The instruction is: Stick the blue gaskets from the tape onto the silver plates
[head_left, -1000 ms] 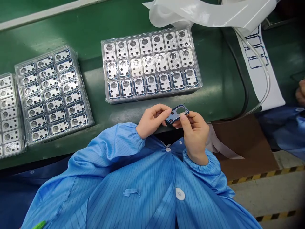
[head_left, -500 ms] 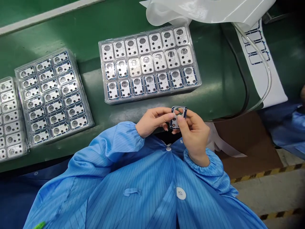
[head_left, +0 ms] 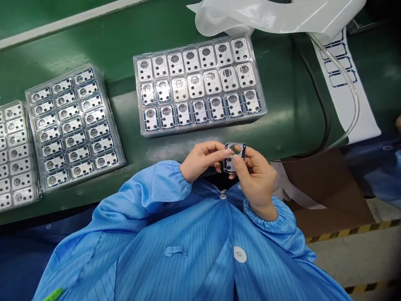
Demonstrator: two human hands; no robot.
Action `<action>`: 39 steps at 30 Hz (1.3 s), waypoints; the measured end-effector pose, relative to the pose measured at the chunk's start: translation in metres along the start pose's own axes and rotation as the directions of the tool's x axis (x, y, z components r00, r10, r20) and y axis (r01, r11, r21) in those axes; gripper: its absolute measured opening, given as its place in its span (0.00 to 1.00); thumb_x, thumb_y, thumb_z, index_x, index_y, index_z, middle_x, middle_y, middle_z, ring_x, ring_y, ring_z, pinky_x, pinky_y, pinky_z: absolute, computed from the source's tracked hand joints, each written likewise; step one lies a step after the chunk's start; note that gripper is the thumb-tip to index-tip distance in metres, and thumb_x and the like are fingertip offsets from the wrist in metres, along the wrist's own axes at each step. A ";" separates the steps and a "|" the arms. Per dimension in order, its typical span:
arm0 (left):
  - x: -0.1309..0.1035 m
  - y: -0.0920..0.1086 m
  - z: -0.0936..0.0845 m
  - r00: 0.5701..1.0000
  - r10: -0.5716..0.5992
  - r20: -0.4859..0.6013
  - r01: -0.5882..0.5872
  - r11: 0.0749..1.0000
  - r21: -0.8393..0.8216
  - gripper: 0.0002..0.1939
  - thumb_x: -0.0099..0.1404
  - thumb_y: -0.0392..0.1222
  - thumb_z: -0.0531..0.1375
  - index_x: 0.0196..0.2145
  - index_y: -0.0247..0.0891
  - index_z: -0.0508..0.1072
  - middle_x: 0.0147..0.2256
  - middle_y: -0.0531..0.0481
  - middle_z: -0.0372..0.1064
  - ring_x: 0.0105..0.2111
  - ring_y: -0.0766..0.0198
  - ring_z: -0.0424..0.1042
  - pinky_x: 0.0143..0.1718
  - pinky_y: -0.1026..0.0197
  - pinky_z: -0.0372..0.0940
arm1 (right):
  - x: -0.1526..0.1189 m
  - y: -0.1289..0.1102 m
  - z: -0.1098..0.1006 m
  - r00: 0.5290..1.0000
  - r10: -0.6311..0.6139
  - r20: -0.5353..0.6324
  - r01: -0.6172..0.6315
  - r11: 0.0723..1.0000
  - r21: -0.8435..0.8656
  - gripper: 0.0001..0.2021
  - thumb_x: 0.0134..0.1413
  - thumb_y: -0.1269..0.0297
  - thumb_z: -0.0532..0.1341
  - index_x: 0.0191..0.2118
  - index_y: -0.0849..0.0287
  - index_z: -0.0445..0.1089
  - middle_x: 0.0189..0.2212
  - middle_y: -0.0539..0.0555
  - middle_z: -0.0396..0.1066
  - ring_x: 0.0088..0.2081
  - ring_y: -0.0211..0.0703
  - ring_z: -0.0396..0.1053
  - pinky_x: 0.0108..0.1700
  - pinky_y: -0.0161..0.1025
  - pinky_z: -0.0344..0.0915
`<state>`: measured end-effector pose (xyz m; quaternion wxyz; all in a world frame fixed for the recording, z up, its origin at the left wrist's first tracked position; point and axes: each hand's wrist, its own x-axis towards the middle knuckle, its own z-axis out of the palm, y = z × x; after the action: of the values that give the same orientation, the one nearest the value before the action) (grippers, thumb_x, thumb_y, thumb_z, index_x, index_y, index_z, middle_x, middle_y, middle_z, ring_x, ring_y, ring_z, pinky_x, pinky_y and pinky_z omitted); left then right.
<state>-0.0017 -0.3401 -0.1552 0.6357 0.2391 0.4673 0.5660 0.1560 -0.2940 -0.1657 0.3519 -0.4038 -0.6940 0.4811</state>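
Note:
A small silver metal plate [head_left: 231, 164] with a dark blue edging, one large round hole and smaller dark-ringed holes is held up at the bench's front edge. My left hand [head_left: 202, 161] grips its left side, thumb on the face. My right hand [head_left: 257, 175] pinches it from the right, thumb pressed near the large hole; both hands' fingers behind the plate are partly hidden. Just beyond my hands lies a clear plastic tray [head_left: 200, 129] filled with rows of similar plates, the nearest row showing blue edging.
On the left stand another tray stack [head_left: 120, 161] of blue-edged plates and a further tray [head_left: 34, 196]. White film [head_left: 275, 16] hangs over the back right. A printed strip [head_left: 363, 113], a clear tube [head_left: 356, 113] and a black cable [head_left: 322, 117] lie right. Another person's blue sleeve [head_left: 382, 175] shows at the edge.
Both hands stay on the plate, which has tilted slightly. The whole view has shifted a little, with trays and bench appearing slightly further right. The other person's sleeve at right has moved.

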 end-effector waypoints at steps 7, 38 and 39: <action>0.000 0.000 -0.001 1.000 0.003 0.008 -0.003 1.000 0.022 0.23 0.55 0.57 0.69 0.29 0.32 0.73 0.24 0.54 0.69 0.21 0.74 0.67 0.22 0.69 0.66 | -0.001 0.001 -0.002 1.000 0.002 0.018 -0.002 1.000 0.013 0.12 0.61 0.59 0.63 0.49 0.54 0.75 0.21 0.44 0.72 0.19 0.34 0.70 0.21 0.30 0.67; 0.000 -0.002 0.002 0.996 0.077 0.041 -0.084 0.969 0.232 0.24 0.56 0.60 0.67 0.32 0.34 0.69 0.24 0.56 0.66 0.18 0.76 0.62 0.19 0.69 0.59 | 0.004 0.008 -0.002 0.998 0.057 -0.026 -0.053 0.990 0.128 0.12 0.58 0.55 0.65 0.28 0.56 0.71 0.19 0.45 0.64 0.20 0.34 0.60 0.22 0.33 0.58; 0.000 -0.002 0.002 0.996 0.076 0.043 -0.084 0.969 0.234 0.24 0.56 0.60 0.67 0.32 0.34 0.69 0.24 0.56 0.65 0.18 0.75 0.62 0.19 0.69 0.59 | 0.003 0.009 -0.003 0.998 0.064 -0.021 -0.061 0.988 0.144 0.13 0.58 0.54 0.64 0.27 0.56 0.70 0.19 0.45 0.63 0.20 0.34 0.59 0.22 0.33 0.58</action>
<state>0.0011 -0.3407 -0.1563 0.5875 0.3410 0.5101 0.5276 0.1589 -0.2881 -0.1735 0.3734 -0.4051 -0.6401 0.5354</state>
